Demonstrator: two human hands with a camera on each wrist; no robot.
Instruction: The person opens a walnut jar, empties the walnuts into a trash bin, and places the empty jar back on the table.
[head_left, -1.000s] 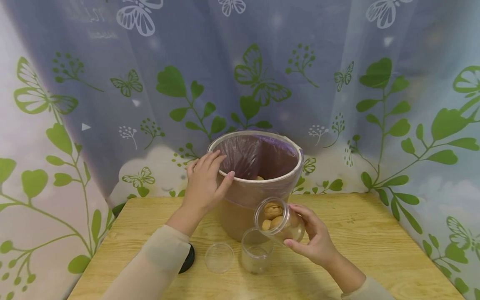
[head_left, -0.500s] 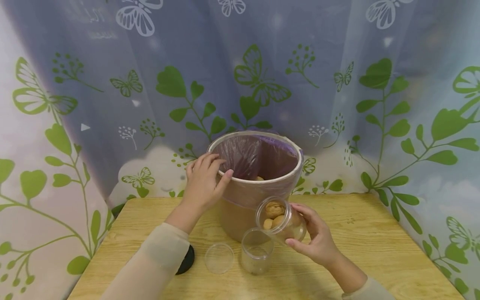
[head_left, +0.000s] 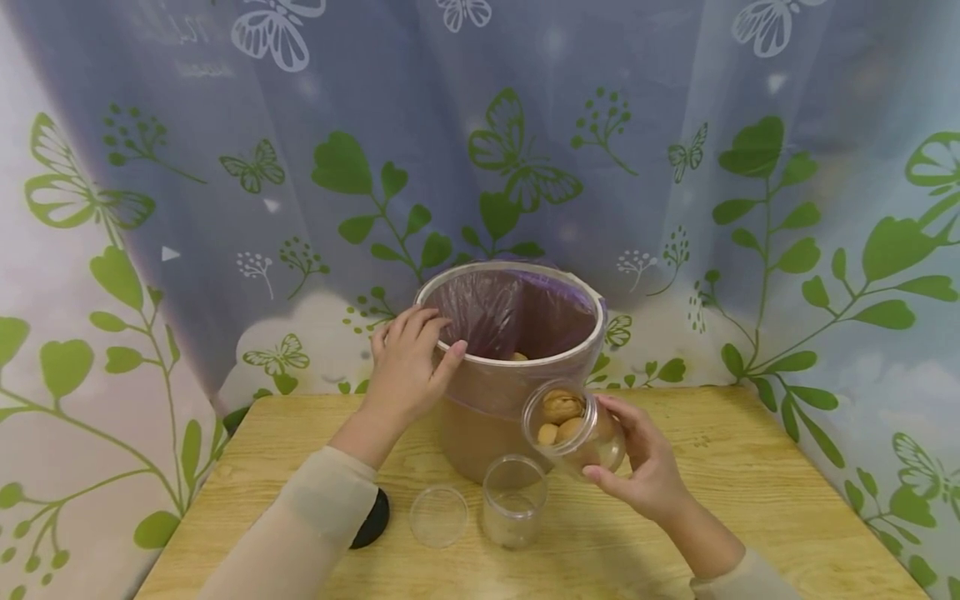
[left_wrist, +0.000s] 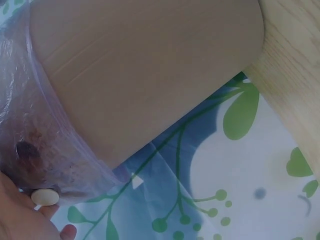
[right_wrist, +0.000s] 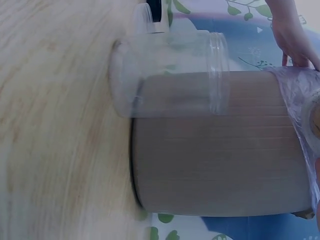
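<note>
In the head view my left hand (head_left: 412,358) grips the near left rim of a tan trash bin (head_left: 480,433), fingers over its white edge. A thin purple bag (head_left: 480,308) lines the bin, and a small tan piece shows inside. My right hand (head_left: 648,467) holds a clear plastic jar (head_left: 611,446) between thumb and fingers, at the bin's front right. The jar is tilted, its mouth toward the left. A walnut (head_left: 562,406) and other rounded tan pieces lie inside it. The right wrist view catches only part of this jar at its right edge.
Another clear jar (head_left: 514,508) stands on the wooden table (head_left: 750,500) in front of the bin, its mouth up. Left of it lies a clear round lid (head_left: 438,517). A black lid-like disc (head_left: 372,521) is partly behind the left sleeve. A printed curtain hangs behind.
My right hand has lifted the jar of walnuts slightly up and to the right, away from above the standing jar. My left hand stays on the bin's rim.
</note>
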